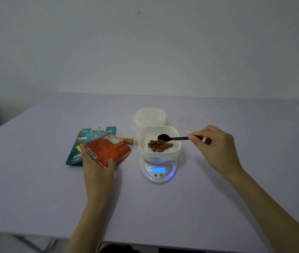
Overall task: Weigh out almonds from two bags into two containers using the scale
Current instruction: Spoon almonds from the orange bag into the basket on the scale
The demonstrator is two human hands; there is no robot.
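Almonds lie in a small heap inside the white perforated container, which stands on the digital scale. Right hand reaches from the right, fingertips pinched on a black spoon over the heap. Left hand lies flat, fingers closed around the orange bag, partly over the teal bag.

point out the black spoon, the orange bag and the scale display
black spoon (164, 137): head view, on its bowl
orange bag (112, 149): head view, on its middle panel
scale display (158, 170): head view, on the lit screen
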